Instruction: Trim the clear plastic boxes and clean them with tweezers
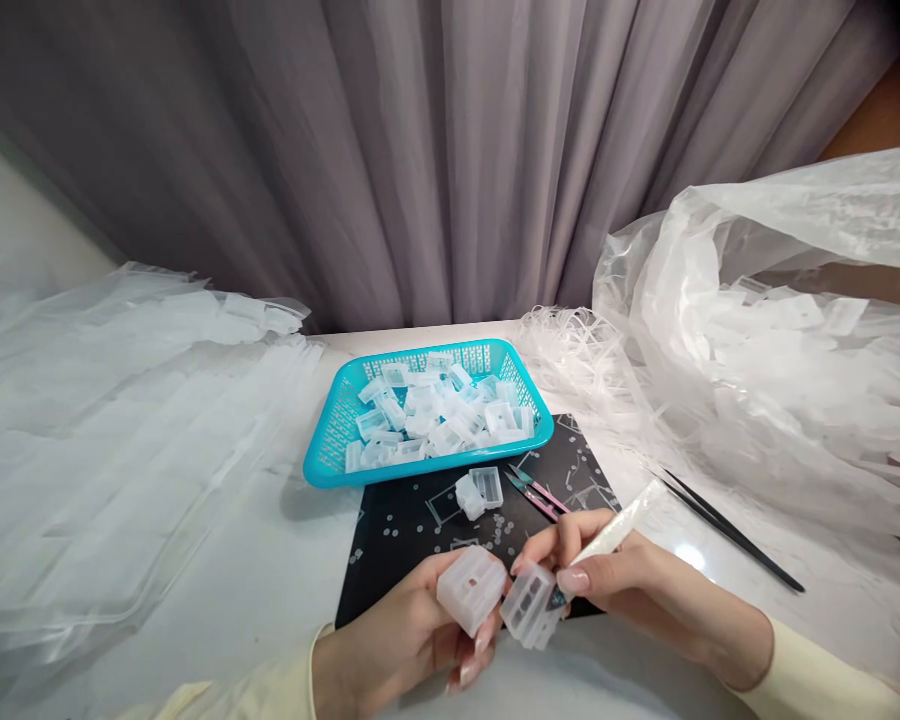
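Observation:
My left hand (pixel 405 640) is closed around a small translucent plastic block (pixel 471 589) with a slot in its face. Beside it, my right hand (pixel 630 590) pinches a second translucent plastic piece (pixel 531 604) between thumb and fingers and also grips a white pen-like tool (pixel 619 528) that points up and right. The two pieces are almost touching above the near edge of a black mat (pixel 420 530). Another clear plastic part (pixel 479 492) lies on the mat, with small scissors (pixel 534 492) next to it.
A turquoise basket (pixel 328 440) behind the mat holds several clear plastic parts. Crumpled clear plastic sheeting (pixel 120 430) covers the left side, and a big plastic bag (pixel 780 330) with shredded strips fills the right. Black tweezers (pixel 731 532) lie at right. A grey curtain (pixel 435 150) hangs behind.

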Motion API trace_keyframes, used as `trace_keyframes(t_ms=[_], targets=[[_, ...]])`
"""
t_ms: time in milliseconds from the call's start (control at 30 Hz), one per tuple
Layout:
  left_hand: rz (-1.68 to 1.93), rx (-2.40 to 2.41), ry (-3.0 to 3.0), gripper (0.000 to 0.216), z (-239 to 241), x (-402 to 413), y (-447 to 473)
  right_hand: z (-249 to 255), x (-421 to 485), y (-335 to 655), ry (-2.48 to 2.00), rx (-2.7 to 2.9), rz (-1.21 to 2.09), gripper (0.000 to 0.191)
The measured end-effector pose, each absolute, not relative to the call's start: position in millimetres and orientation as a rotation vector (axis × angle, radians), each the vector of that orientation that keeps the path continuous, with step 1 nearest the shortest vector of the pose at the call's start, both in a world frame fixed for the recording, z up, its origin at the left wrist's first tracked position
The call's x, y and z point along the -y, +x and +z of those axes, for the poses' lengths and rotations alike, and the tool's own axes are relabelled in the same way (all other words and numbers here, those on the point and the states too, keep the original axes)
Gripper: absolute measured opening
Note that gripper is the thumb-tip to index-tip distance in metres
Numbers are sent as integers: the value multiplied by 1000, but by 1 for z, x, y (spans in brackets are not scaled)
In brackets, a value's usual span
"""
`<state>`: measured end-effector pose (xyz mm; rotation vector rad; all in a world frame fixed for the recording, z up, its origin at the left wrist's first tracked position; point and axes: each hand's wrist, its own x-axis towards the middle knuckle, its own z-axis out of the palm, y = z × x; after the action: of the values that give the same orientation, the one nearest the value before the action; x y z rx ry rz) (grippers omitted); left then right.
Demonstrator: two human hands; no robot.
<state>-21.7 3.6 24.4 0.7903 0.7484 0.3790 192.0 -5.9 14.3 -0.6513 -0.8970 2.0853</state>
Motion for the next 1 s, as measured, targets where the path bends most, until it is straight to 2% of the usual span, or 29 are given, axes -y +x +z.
trace_keyframes(t_ms=[667, 800, 1000], targets=[[489, -829, 899, 29, 20, -1, -23, 12, 7, 191, -658, 823, 2102, 21], [521, -807, 888, 27, 20, -3, -23, 13, 7, 192, -707, 820, 2098, 17], [557, -812, 871, 20, 17, -2, -23, 12, 6, 193, -748, 786, 2124, 20]])
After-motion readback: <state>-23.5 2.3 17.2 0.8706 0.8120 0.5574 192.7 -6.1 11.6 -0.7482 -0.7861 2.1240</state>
